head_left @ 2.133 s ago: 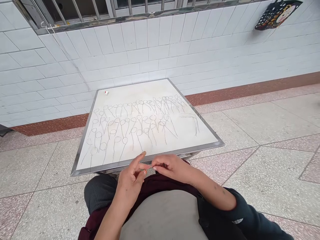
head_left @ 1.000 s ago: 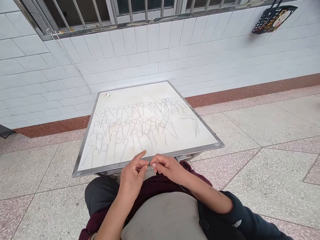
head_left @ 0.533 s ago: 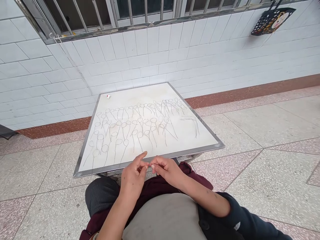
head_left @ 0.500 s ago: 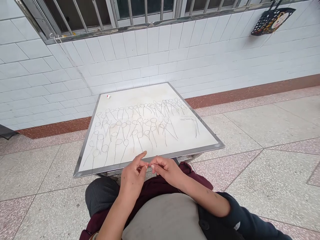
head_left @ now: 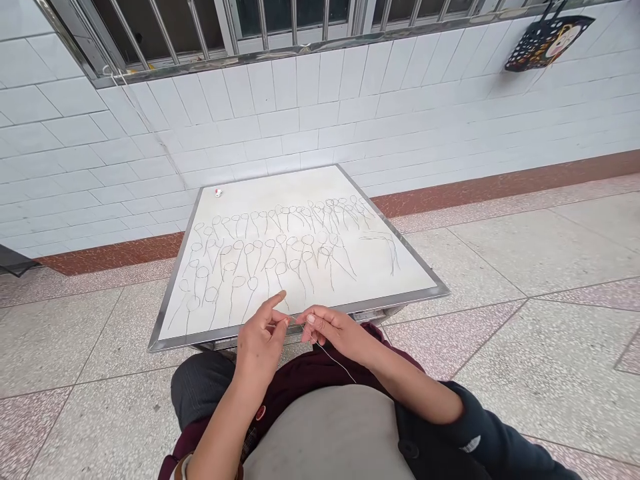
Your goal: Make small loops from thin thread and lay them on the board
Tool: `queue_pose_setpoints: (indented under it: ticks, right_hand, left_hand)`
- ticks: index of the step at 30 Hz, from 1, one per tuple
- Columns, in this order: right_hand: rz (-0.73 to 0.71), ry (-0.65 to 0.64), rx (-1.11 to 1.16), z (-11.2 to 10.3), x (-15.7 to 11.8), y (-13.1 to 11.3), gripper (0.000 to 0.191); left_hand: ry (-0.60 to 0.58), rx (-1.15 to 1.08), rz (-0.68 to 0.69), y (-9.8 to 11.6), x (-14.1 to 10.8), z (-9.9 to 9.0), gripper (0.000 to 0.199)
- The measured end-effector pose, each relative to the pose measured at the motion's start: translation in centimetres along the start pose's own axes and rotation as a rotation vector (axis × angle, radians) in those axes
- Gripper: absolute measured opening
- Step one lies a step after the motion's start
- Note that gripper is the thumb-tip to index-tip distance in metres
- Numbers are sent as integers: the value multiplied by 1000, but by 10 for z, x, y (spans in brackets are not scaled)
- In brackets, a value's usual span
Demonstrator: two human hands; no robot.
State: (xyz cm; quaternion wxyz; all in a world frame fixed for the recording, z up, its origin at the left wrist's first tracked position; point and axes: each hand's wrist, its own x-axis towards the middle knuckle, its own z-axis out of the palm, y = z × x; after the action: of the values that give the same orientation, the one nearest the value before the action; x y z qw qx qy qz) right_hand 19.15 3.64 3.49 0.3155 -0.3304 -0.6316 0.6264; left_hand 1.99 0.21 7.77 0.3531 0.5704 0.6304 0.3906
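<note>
Close to the near edge of the table, my left hand (head_left: 260,341) pinches one part of a thin wire between thumb and finger, its index finger pointing up. Just to the right, my right hand (head_left: 336,332) is closed on the same thin wire (head_left: 336,361), whose loose tail curves down toward my lap. A short stretch of it spans the small gap between my fingertips. On the white tabletop lie rows of several looped thin wires (head_left: 239,282), each a round loop with a long tail. Some straighter bent wires (head_left: 393,250) lie at the right side.
The white table (head_left: 280,180) has a metal rim and stands against a tiled wall. A small white and red object (head_left: 219,193) sits at its far left corner. A dark patterned bag (head_left: 547,43) hangs from the window bars at the upper right.
My hands have drawn slightly apart, the left one moving a little left and up. The wire's tail now shows clearly below my right hand.
</note>
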Motion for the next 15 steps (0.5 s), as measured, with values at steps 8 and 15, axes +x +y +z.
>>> queue_pose_setpoints:
  ticks: [8,15]
  right_hand:
    - [39,-20,57,-1,-1,2,29]
    - [-46,52,-266,5,-1,1,18]
  left_hand:
    - [-112,-95,2,-4,10,-6,48]
    - [-65,-79,-17,-1,8,2,44]
